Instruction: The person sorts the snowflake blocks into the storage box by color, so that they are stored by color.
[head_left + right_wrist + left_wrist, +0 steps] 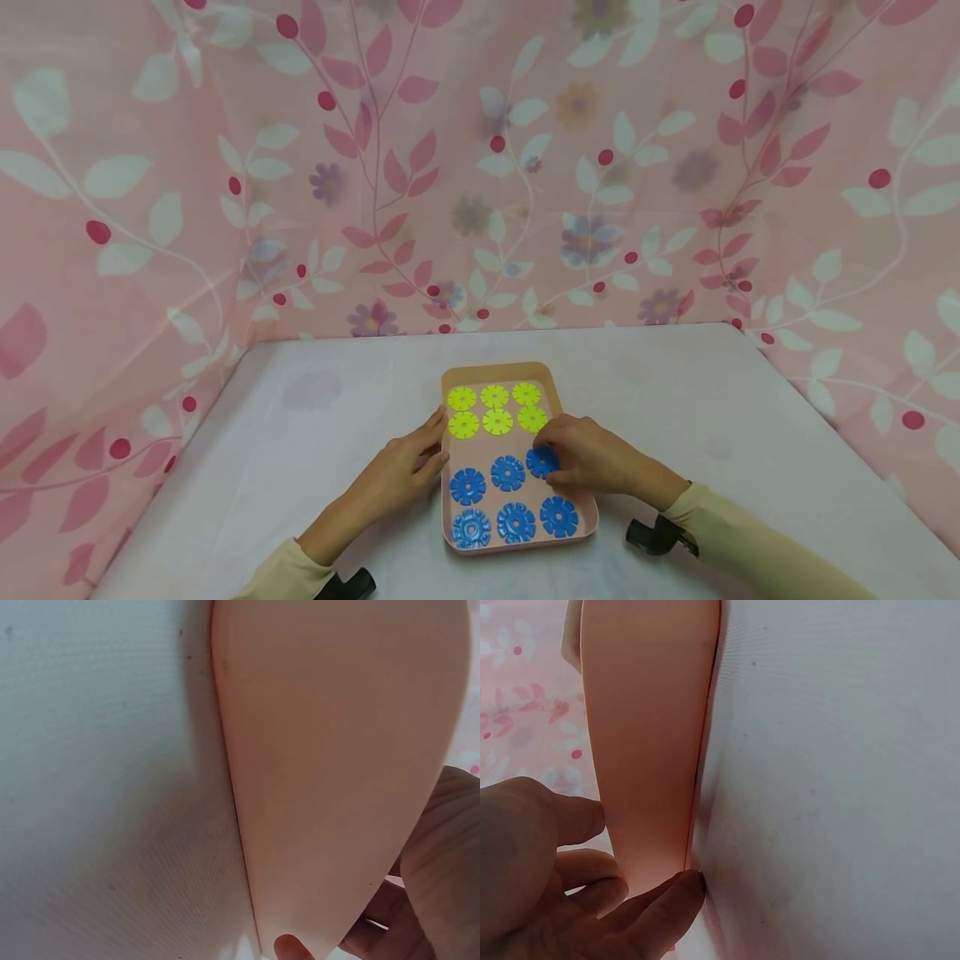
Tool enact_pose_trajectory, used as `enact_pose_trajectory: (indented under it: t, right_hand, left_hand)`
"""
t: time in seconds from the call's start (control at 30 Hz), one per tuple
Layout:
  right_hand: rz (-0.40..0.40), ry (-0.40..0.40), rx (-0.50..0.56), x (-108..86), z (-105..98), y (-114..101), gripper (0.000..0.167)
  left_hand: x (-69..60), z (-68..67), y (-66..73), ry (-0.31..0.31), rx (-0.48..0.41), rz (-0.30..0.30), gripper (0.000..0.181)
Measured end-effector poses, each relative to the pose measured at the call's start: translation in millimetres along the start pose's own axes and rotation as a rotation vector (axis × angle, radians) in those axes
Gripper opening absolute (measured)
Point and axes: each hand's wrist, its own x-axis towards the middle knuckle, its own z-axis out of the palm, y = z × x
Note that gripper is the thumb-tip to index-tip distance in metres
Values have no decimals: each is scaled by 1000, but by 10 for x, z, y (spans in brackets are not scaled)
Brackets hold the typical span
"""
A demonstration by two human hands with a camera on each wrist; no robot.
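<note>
A shallow pink tray (480, 454) bears flat, notched plastic discs, each with a small hole in the centre. Several yellow-green discs (495, 421) lie in two rows at its far end, and several blue discs (516, 522) form two rows at the near end. My right hand (600, 457) reaches over the tray's right rim, thumb and fingers about the blue disc (540, 461) at the right of the upper blue row, partly covering it. On the other side, my left hand (397, 471) rests its fingertips against the tray's outer left wall (649, 742), fingers loosely bent.
The tray stands on a table with a white cloth (337, 400). Behind and at both sides hangs a pink curtain (465, 167) with leaves and flowers. Black wrist devices (654, 536) sit at both sleeve cuffs.
</note>
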Motion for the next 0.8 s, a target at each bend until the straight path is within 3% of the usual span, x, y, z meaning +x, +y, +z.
enact_pose_trajectory:
  t: [0.8]
  right_hand:
    - [-32, 2, -18, 11, 37, -37, 39]
  left_hand:
    - [-58, -28, -37, -7, -15, 1, 61]
